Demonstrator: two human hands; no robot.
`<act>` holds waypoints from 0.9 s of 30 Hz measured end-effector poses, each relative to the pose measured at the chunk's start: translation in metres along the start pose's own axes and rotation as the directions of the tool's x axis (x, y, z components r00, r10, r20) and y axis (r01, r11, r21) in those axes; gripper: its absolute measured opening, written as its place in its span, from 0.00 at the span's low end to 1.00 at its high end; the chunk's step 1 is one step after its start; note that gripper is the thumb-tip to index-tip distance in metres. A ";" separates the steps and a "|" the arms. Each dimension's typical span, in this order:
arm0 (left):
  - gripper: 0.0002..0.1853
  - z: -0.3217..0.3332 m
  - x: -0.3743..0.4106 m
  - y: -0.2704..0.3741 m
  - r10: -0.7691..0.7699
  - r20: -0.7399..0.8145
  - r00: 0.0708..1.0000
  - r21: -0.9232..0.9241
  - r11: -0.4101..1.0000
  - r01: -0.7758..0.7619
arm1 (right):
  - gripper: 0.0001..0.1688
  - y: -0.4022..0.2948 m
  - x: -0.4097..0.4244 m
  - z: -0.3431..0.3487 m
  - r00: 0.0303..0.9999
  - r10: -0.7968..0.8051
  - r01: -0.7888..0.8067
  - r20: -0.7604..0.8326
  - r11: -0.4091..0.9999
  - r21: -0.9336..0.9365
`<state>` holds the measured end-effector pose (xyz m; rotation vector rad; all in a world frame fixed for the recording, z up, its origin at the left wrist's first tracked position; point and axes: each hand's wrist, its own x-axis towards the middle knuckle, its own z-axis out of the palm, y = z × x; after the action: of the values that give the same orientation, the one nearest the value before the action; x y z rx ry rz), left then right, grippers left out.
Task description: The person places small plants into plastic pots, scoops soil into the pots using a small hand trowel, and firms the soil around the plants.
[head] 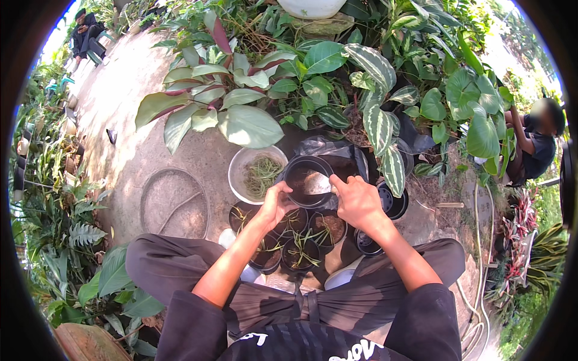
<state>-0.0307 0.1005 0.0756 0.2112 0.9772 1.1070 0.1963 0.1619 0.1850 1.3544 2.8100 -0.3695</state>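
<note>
My left hand [275,203] grips the left rim of a black plastic plant pot [309,161], which is tilted so its inside shows. In my right hand [359,201] is a hand trowel, its pale metal blade [317,183] inside the pot over brown soil. Behind the pot lies an open black plastic bag [327,146] with dark soil in it. On the left, a white bowl [235,171] holds cut grass-like seedlings [263,177]. Below my hands stand several black pots with soil and thin green plants [301,253].
More black pots [397,205] stand by my right hand. A ring-shaped hoop [143,205] lies on the concrete at left. Leafy plants [244,99] crowd the far side. A hose [477,252] runs along the right. One person [537,144] is at right, another [86,34] sits far left.
</note>
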 end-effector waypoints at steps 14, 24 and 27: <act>0.21 -0.001 0.004 -0.010 0.018 -0.059 0.998 0.081 0.997 -0.014 | 0.33 0.003 -0.002 -0.012 0.984 0.028 -0.022 0.176 0.999 -0.037; 0.23 -0.009 0.005 -0.010 0.008 -0.024 1.000 0.026 1.000 -0.007 | 0.20 0.003 0.005 -0.008 0.982 -0.141 0.154 -0.129 0.983 0.097; 0.24 0.001 -0.002 -0.003 0.027 -0.051 0.998 0.039 0.999 -0.025 | 0.20 0.004 0.005 -0.013 0.982 -0.126 0.144 -0.139 0.981 0.129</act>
<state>-0.0282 0.0980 0.0756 0.2281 1.0448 1.1229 0.1976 0.1711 0.1963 1.2567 3.0466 -0.5043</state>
